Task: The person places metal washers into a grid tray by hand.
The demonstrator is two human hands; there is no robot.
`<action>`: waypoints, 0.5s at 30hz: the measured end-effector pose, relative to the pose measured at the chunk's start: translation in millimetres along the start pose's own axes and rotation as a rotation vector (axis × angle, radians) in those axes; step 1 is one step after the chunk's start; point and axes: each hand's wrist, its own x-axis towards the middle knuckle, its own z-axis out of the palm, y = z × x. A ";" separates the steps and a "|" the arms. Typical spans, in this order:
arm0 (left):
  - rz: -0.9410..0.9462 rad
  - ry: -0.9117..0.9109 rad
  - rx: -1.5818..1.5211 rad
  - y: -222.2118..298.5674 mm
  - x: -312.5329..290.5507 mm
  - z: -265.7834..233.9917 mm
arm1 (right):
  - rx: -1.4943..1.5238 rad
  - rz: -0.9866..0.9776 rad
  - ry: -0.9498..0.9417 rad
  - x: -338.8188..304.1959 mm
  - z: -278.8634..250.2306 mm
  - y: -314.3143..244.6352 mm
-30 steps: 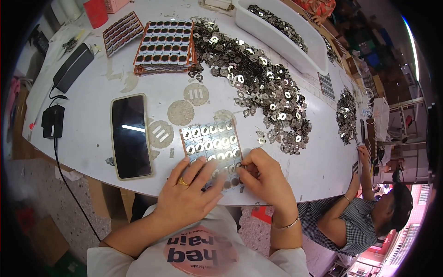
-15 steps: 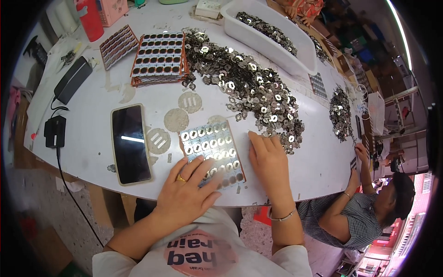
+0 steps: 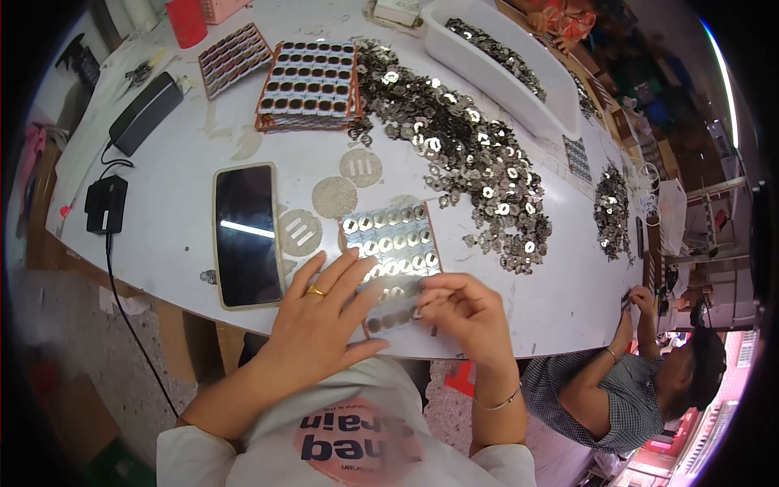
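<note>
A panel (image 3: 399,241) with rows of shiny metal pieces on pale blue squares lies flat near the table's front edge. My left hand (image 3: 315,315), a ring on one finger, rests spread on its left side and covers part of the lower rows. Over the panel's lower right edge, my right hand (image 3: 471,315) is closed in a pinch; whatever its fingertips hold is too small and blurred to name. Beyond the panel and to the right spreads a large heap of small metal discs with cut-out centres (image 3: 495,170).
Left of the panel lies a phone (image 3: 247,235). Further back are a stack of filled panels (image 3: 308,85), another panel (image 3: 235,61), a black adapter (image 3: 146,114) and a white tub of discs (image 3: 560,109). At right, a person (image 3: 621,390) works beside a smaller heap (image 3: 613,211).
My right hand has moved from beside the heap's near end down and left to the panel, its fingers now curled. My left hand stays on the panel. The whole view has shifted slightly.
</note>
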 end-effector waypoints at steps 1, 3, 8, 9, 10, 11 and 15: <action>0.014 -0.006 0.009 0.1 0.5 0.3 | -0.117 -0.021 -0.062 -1.9 8.6 2.2; 0.020 -0.015 0.018 0.1 -0.2 2.0 | -0.207 -0.092 -0.110 -4.7 25.2 3.2; 0.007 -0.018 -0.030 -2.3 -2.6 7.4 | -0.536 -0.111 -0.129 -7.9 47.0 -3.4; 0.001 -0.019 -0.033 -2.4 -2.7 6.9 | -0.558 -0.152 -0.129 -7.9 48.0 -2.9; 0.002 -0.027 -0.049 -2.5 -2.5 5.5 | -0.559 -0.150 -0.132 -7.9 48.5 -2.4; 0.003 -0.036 -0.064 -2.6 -2.3 4.5 | -0.582 -0.177 -0.116 -8.1 49.0 -1.9; 0.008 -0.044 -0.063 -2.6 -1.7 3.7 | -0.674 -0.252 -0.154 -6.2 48.5 -0.1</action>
